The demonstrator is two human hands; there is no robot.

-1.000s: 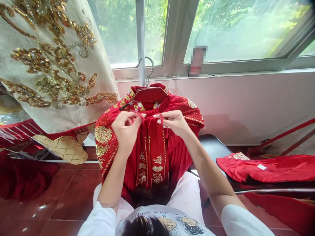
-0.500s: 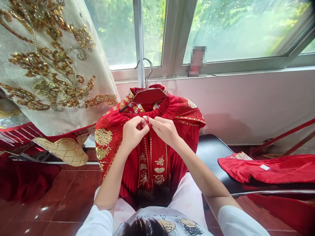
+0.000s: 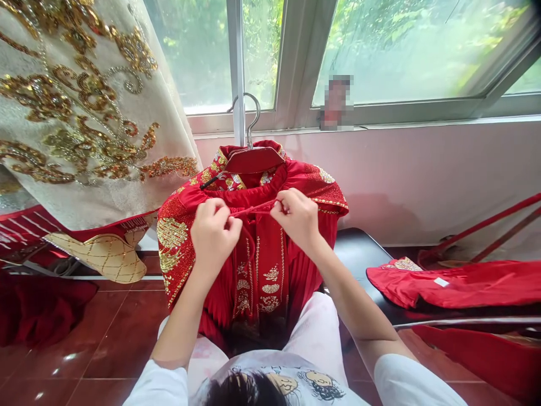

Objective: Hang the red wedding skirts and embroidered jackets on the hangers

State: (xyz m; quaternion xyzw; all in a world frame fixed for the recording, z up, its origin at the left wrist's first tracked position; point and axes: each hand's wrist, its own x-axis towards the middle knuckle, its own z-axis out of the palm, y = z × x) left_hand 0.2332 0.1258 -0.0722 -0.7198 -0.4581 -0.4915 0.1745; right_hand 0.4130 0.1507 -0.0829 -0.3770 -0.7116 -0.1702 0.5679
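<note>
A red garment (image 3: 262, 270) with gold embroidery hangs in front of me on a red hanger (image 3: 253, 158) with a metal hook. A thin red cord (image 3: 253, 211) runs taut across its gathered waist. My left hand (image 3: 213, 234) is closed on the cord's left part. My right hand (image 3: 296, 217) is closed on its right part. The two hands are a hand's width apart, just below the hanger.
A cream gown (image 3: 84, 113) with gold beading hangs at the left. Another red garment (image 3: 456, 282) lies on a dark bench (image 3: 363, 254) at the right. A window (image 3: 380, 51) and pink wall are behind. Red floor tiles (image 3: 110, 338) lie below.
My hands were pinched together at the middle of the waist; now they have drawn apart sideways, pulling the red cord taut between them.
</note>
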